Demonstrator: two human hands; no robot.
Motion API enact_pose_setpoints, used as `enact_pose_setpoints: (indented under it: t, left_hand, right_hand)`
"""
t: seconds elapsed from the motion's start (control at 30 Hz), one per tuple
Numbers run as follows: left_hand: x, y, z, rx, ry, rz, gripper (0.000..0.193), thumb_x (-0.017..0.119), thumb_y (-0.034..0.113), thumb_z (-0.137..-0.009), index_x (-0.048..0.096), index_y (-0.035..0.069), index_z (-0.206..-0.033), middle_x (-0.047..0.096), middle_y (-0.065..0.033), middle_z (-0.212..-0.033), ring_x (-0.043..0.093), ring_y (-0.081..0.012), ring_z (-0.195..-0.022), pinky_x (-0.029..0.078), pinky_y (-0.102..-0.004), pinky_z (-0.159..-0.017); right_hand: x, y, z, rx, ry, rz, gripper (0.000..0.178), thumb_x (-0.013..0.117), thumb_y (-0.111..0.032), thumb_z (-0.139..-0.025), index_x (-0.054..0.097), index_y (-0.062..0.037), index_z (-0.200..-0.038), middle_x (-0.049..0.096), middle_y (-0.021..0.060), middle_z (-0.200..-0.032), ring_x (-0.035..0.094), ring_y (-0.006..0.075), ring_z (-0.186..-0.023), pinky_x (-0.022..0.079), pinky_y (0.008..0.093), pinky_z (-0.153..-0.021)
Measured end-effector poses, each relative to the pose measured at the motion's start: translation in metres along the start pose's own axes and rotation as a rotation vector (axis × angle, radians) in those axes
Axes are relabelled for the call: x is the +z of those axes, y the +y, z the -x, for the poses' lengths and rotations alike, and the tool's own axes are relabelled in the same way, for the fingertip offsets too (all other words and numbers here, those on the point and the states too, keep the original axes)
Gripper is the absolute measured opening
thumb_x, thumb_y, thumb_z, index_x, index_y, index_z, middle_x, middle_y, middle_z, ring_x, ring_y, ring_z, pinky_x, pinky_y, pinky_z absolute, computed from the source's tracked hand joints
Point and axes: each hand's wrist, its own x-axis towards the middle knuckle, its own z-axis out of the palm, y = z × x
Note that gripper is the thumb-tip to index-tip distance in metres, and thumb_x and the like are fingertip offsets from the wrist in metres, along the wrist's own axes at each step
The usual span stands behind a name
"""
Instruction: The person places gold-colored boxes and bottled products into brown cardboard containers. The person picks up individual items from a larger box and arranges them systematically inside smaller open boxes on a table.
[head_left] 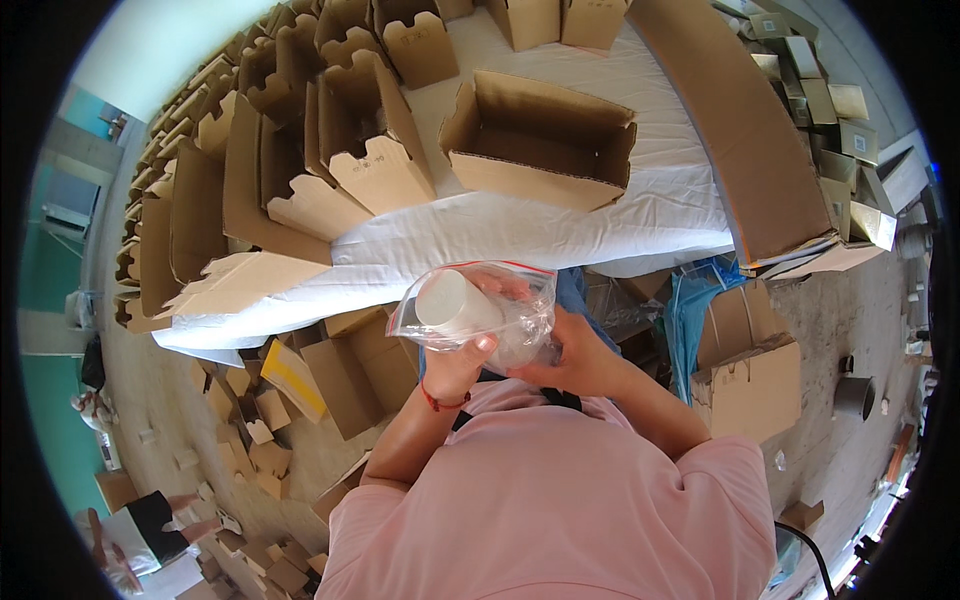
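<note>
Left hand [456, 370]: half-curled, gripping a clear red-edged plastic bag [522, 318] mid-frame
Right hand [568, 352]: also half-curled, holding the bag
White cylinder [450, 302]: kinda leaning inside

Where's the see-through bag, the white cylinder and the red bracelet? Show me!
See-through bag [522, 322]: head view, on its crinkly right side.
White cylinder [446, 299]: head view, on its pale round end.
Red bracelet [434, 404]: head view, on the front of its band.

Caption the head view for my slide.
Left hand and right hand hold a clear bag containing a white cylinder near cardboard boxes.
</note>
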Motion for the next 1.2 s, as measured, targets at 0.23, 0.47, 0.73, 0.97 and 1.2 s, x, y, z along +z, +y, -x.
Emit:
enact_pose_setpoints:
  t: [0.23, 0.47, 0.73, 0.97, 1.2]
  left_hand:
    - [0.005, 0.026, -0.022, 0.012, 0.329, 0.230, 0.062, 0.054, 0.052, -0.082, 0.040, 0.009, -0.123, 0.050, -0.0040, -0.087, 0.051, -0.0148, -0.077, 0.044, -0.0273, -0.068]
    - [-0.015, 0.015, -0.014, 0.013, 0.223, 0.207, 0.047, 0.062, 0.036, -0.079, 0.046, 0.006, -0.111, 0.054, -0.0114, -0.093, 0.057, -0.0221, -0.082, 0.048, -0.0345, -0.074]
    - [-0.002, 0.028, -0.005, -0.017, 0.035, 0.328, 0.037, 0.070, 0.030, -0.073, 0.046, 0.011, -0.092, 0.053, -0.0135, -0.098, 0.058, -0.0250, -0.085, 0.051, -0.0391, -0.072]
    - [0.005, 0.014, -0.022, 0.087, -0.084, 0.349, 0.030, 0.057, 0.031, -0.085, 0.045, 0.008, -0.099, 0.051, -0.0138, -0.096, 0.053, -0.0221, -0.084, 0.045, -0.0359, -0.078]
    - [-0.008, 0.018, -0.053, 0.205, 0.052, -0.111, 0.040, 0.051, 0.017, -0.091, 0.041, 0.001, -0.125, 0.048, -0.0139, -0.125, 0.051, -0.0203, -0.106, 0.040, -0.0340, -0.093]
  right_hand:
    - [-0.011, 0.025, 0.004, 0.099, -0.147, -0.380, 0.051, 0.062, -0.015, -0.084, 0.045, -0.0039, -0.130, 0.059, 0.0051, -0.103, 0.054, 0.0122, -0.091, 0.044, 0.0259, -0.080]
    - [0.002, 0.014, 0.001, 0.000, -0.151, -0.172, 0.061, 0.068, -0.015, -0.078, 0.043, -0.0034, -0.132, 0.057, 0.0079, -0.109, 0.053, 0.0129, -0.096, 0.044, 0.0271, -0.084]
    - [-0.028, 0.018, 0.007, 0.126, -0.391, -0.321, 0.061, 0.068, -0.014, -0.076, 0.044, -0.0019, -0.130, 0.055, 0.0072, -0.114, 0.051, 0.0125, -0.100, 0.042, 0.0275, -0.086]
    - [-0.034, -0.008, 0.002, -0.053, -0.252, -0.189, 0.067, 0.068, -0.008, -0.074, 0.039, -0.0019, -0.134, 0.050, 0.0085, -0.125, 0.046, 0.0148, -0.111, 0.036, 0.0281, -0.094]
    - [-0.130, -0.079, -0.023, -0.168, 0.125, 0.177, 0.072, 0.070, -0.018, -0.070, 0.041, -0.0037, -0.134, 0.050, 0.0102, -0.130, 0.049, 0.0205, -0.115, 0.036, 0.0350, -0.098]
